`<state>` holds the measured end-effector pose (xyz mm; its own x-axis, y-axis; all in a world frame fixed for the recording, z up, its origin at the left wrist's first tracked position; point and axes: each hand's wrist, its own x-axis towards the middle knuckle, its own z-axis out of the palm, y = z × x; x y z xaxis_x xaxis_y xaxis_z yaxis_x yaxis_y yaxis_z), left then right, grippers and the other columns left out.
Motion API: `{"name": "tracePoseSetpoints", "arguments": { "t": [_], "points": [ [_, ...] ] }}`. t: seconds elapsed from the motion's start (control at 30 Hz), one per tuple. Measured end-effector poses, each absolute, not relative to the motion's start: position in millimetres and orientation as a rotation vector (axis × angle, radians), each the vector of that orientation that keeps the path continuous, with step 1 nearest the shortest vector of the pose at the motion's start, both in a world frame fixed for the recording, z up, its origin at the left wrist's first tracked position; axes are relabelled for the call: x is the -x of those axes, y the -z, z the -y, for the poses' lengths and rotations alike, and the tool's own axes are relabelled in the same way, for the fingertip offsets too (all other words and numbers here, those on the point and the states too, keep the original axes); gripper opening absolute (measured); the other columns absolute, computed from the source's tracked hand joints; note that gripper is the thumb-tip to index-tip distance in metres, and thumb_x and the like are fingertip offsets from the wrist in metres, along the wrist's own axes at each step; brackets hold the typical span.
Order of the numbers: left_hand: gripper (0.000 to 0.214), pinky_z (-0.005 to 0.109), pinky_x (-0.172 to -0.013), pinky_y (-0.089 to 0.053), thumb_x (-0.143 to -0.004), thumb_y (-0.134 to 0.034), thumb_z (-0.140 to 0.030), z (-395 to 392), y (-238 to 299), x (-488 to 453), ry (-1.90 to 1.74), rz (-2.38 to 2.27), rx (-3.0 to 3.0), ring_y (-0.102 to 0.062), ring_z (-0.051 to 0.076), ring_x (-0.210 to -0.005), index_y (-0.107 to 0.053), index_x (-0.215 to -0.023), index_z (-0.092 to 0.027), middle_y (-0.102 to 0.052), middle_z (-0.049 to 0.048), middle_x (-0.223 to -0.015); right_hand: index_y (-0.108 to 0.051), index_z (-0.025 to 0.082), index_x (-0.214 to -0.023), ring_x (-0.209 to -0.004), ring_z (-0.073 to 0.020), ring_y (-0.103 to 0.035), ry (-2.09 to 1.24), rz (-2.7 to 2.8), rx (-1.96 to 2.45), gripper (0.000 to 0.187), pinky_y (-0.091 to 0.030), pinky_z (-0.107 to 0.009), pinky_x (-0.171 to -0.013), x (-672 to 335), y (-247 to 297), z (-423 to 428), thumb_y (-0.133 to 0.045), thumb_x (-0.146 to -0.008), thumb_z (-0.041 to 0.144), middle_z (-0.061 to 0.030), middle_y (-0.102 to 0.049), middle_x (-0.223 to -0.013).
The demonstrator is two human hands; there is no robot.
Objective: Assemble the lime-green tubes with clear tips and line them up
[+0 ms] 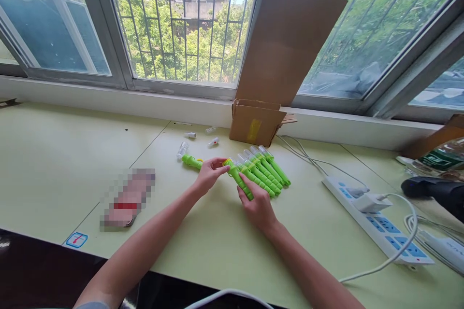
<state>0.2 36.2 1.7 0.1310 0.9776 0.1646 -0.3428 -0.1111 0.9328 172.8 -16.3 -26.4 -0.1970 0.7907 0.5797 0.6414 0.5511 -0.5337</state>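
Several bright green pen-like tubes (pixel 264 171) with clear caps lie side by side in a slanted row on the pale green table (pixel 217 241). My right hand (pixel 258 206) rests on the nearest tube of the row (pixel 239 178), fingers closed around its lower end. My left hand (pixel 209 174) pinches the capped top end of that same tube. One more green tube (pixel 191 161) lies alone just left of my left hand. A few loose clear caps (pixel 183 148) lie scattered behind it.
A small open cardboard box (pixel 255 123) stands against the window sill, its tall flap leaning on the window. A white power strip (pixel 377 222) with a plugged charger and cables lies at right. A black device (pixel 435 190) sits far right. A blurred pinkish object (pixel 126 198) lies left.
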Motion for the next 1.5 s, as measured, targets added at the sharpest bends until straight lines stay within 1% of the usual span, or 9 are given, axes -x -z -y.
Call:
{"name": "tracePoseSetpoints", "arguments": {
  "t": [0.2, 0.33, 0.53, 0.63, 0.73, 0.97, 1.13, 1.33, 1.5],
  "points": [
    [0.032, 0.033, -0.081, -0.048, -0.060, -0.078, -0.029, -39.6, 5.3, -0.5, -1.331, -0.793, -1.119, -0.065, 0.019, -0.081, -0.070, -0.087, -0.015, -0.071, 0.0074, -0.088, -0.053, 0.017, -0.129, -0.111, -0.0279, -0.057, -0.442, 1.847, 1.178, 0.047, -0.043, -0.045, -0.098, -171.3, 21.3, 19.4, -0.051, -0.086, 0.034, -0.0114, -0.060, -0.123],
    [0.034, 0.035, -0.082, -0.048, -0.059, -0.078, -0.031, -39.3, 5.2, -0.4, -1.335, -0.802, -1.120, -0.065, 0.019, -0.082, -0.070, -0.088, -0.015, -0.071, 0.0081, -0.089, -0.052, 0.016, -0.130, -0.083, -0.0239, -0.066, -0.624, 1.765, 1.220, 0.050, -0.049, -0.044, -0.087, -170.9, 19.2, 20.0, -0.052, -0.085, 0.037, -0.0093, -0.071, -0.097],
    [0.036, 0.035, -0.083, -0.048, -0.059, -0.078, -0.032, -37.9, 3.9, 0.2, -1.326, -0.821, -1.116, -0.065, 0.020, -0.083, -0.071, -0.090, -0.015, -0.072, 0.0084, -0.091, -0.057, 0.014, -0.125, -0.060, -0.0171, -0.057, -0.880, 1.607, 1.238, 0.051, -0.051, -0.032, -0.060, -169.7, 15.4, 17.8, -0.057, -0.081, 0.040, -0.0039, -0.066, -0.068],
    [0.037, 0.036, -0.083, -0.047, -0.058, -0.079, -0.032, -38.5, 4.0, 1.0, -1.323, -0.829, -1.100, -0.064, 0.021, -0.084, -0.071, -0.090, -0.015, -0.072, 0.0084, -0.090, -0.055, 0.018, -0.127, -0.041, -0.0082, -0.038, -1.131, 1.445, 1.212, 0.053, -0.035, -0.022, -0.036, -167.7, 11.5, 19.6, -0.057, -0.080, 0.042, -0.0009, -0.061, -0.065],
    [0.037, 0.036, -0.084, -0.046, -0.058, -0.079, -0.032, -39.1, 3.2, 2.3, -1.320, -0.816, -1.079, -0.064, 0.021, -0.084, -0.072, -0.089, -0.015, -0.072, 0.0081, -0.087, -0.051, 0.022, -0.130, -0.036, -0.0027, -0.020, -1.432, 1.259, 1.137, 0.056, -0.016, -0.017, -0.029, -166.8, 5.7, 22.9, -0.059, -0.079, 0.044, 0.0002, -0.059, -0.068],
    [0.040, 0.039, -0.092, -0.042, -0.059, -0.079, -0.036, -38.7, 2.4, 2.2, -1.301, -0.757, -1.070, -0.063, 0.022, -0.091, -0.071, -0.093, -0.016, -0.071, 0.0090, -0.093, -0.057, 0.025, -0.121, -0.038, -0.0006, -0.013, -1.699, 1.041, 0.988, 0.044, -0.011, -0.013, -0.028, -171.3, -1.7, 22.6, -0.062, -0.079, 0.038, -0.0005, -0.058, -0.072],
    [0.040, 0.040, -0.096, -0.040, -0.059, -0.079, -0.034, -39.1, 4.6, -1.3, -1.337, -0.718, -1.053, -0.062, 0.023, -0.098, -0.071, -0.094, -0.017, -0.069, 0.0101, -0.103, -0.058, 0.025, -0.119, -0.039, -0.0006, -0.013, -1.722, 1.039, 0.975, 0.042, -0.011, -0.013, -0.029, -173.5, -1.8, 20.2, -0.061, -0.080, 0.038, -0.0005, -0.058, -0.072],
    [0.040, 0.040, -0.093, -0.043, -0.060, -0.079, -0.032, -37.7, 2.9, -0.7, -1.310, -0.736, -1.068, -0.064, 0.023, -0.092, -0.071, -0.095, -0.015, -0.071, 0.0094, -0.096, -0.053, 0.024, -0.126, -0.038, -0.0022, -0.017, -1.559, 1.178, 1.074, 0.050, -0.014, -0.015, -0.029, -170.8, 3.9, 20.8, -0.060, -0.080, 0.042, 0.0013, -0.057, -0.068],
    [0.041, 0.043, -0.094, -0.043, -0.061, -0.078, -0.033, -36.2, 3.2, -2.2, -1.312, -0.739, -1.086, -0.064, 0.025, -0.093, -0.071, -0.097, -0.015, -0.071, 0.0099, -0.098, -0.053, 0.020, -0.129, -0.040, -0.0063, -0.034, -1.147, 1.451, 1.215, 0.053, -0.033, -0.020, -0.036, -170.7, 10.5, 19.4, -0.056, -0.081, 0.044, 0.0014, -0.058, -0.063]
  ]
}}
